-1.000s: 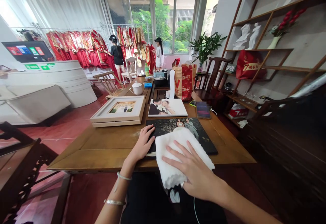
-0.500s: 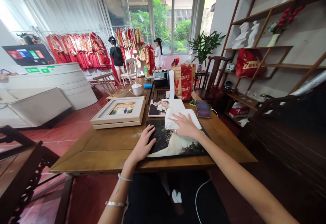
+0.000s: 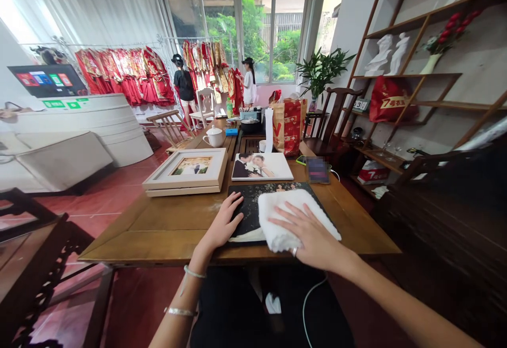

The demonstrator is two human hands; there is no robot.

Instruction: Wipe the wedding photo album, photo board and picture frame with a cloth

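Note:
A dark photo panel with a wedding picture lies flat at the near edge of the wooden table. My left hand rests open on the panel's left edge, fingers spread. My right hand lies flat, fingers stretched out, on a folded white towel that covers the panel's right half. Behind the panel lies a lighter wedding photo board. To its left stands a stack of white picture frames.
A phone with a cable lies at the right of the table. Farther back stand a red paper bag, a white teapot and a tea tray. Two people stand at racks of red garments. Wooden shelves and chairs line the right.
My right hand pushed the towel to the panel's far edge, then drew it back toward me over the right half. My left hand stayed on the panel's left edge.

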